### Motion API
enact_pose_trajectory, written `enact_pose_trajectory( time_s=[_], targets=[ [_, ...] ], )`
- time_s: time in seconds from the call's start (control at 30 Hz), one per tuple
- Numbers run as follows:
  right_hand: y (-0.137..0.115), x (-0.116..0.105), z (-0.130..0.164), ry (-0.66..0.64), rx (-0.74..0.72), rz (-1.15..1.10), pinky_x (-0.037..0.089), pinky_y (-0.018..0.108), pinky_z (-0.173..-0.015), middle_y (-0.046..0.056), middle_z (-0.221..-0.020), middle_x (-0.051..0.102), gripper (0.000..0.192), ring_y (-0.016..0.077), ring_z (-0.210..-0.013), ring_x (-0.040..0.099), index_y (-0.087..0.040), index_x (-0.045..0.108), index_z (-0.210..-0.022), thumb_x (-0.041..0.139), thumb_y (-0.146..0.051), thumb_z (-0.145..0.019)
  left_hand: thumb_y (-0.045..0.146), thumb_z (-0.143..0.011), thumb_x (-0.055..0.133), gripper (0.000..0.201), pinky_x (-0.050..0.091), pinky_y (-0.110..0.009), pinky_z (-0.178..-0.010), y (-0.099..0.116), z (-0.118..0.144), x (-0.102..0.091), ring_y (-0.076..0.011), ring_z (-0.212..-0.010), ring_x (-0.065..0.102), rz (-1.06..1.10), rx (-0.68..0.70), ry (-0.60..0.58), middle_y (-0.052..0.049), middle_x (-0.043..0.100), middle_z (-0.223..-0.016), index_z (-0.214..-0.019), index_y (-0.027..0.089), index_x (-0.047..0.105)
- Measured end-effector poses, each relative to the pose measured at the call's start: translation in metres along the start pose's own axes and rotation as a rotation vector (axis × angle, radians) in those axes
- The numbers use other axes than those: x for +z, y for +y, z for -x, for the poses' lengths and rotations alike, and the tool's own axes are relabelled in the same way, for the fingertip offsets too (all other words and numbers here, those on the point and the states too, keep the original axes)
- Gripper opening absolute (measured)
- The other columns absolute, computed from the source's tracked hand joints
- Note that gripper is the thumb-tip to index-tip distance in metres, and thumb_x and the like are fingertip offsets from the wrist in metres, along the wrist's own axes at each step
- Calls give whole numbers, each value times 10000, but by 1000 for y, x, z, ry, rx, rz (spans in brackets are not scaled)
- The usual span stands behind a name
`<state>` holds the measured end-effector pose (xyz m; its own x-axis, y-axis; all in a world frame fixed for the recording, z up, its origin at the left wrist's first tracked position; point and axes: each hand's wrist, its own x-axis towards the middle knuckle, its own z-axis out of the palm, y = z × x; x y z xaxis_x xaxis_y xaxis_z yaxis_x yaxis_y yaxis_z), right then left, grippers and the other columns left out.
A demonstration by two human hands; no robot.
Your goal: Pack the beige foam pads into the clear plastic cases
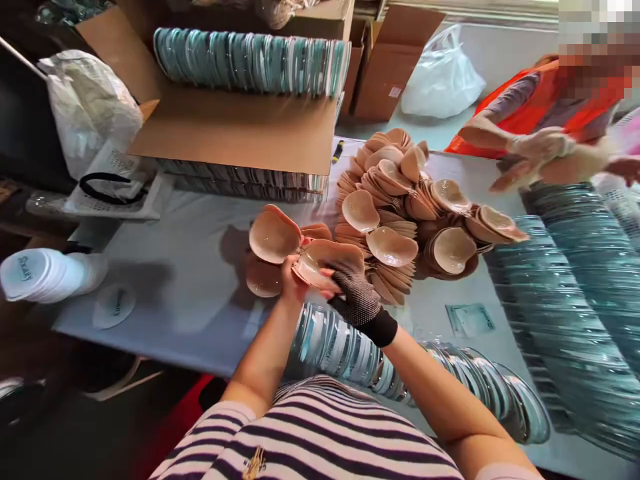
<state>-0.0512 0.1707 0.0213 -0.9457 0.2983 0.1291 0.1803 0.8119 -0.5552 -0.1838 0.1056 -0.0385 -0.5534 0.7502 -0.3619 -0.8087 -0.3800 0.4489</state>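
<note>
Tan, glossy stick-on bra cups lie joined in pairs. My left hand (294,280), bare, is closed on the middle of one bra (275,235), whose cups spread to its left and right. My right hand (354,293), in a black dotted glove with bare fingertips, grips the lower edge of the right-hand cup (333,259). Another tan cup (264,277) shows just below the left one. Right beside my hands a big heap of stacked bra cups (393,247) covers the table.
Clear plastic shells stand in rows in front of me (340,343) and at the right (565,320). An open cardboard box (240,130) holds more. White round discs (45,273) are stacked at left. A co-worker in an orange vest (520,100) stands across, gloved hands over the shells.
</note>
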Motion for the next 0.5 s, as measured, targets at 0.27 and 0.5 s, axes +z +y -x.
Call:
enact_pose_trajectory(
  time_s=[0.27, 0.5],
  targets=[
    [37, 71, -15, 249, 614, -1010, 536, 468, -942, 159, -1187, 687, 605, 290, -1075, 660, -141, 602, -1237, 598, -530, -773, 271, -681, 606, 495, 484, -415, -1037, 39, 15, -37, -288, -1163, 641, -66, 236, 17, -98, 713, -1201, -1157, 174, 701],
    [63, 113, -29, 115, 535, -430, 498, 369, -999, 83, -1153, 724, 415, 227, -1083, 651, -170, 685, -1123, 500, -161, -752, 385, -750, 748, 464, 554, -427, -930, 70, 35, -142, -261, -1097, 666, -286, 192, 474, -108, 717, -1135, -1165, 200, 649]
  ],
)
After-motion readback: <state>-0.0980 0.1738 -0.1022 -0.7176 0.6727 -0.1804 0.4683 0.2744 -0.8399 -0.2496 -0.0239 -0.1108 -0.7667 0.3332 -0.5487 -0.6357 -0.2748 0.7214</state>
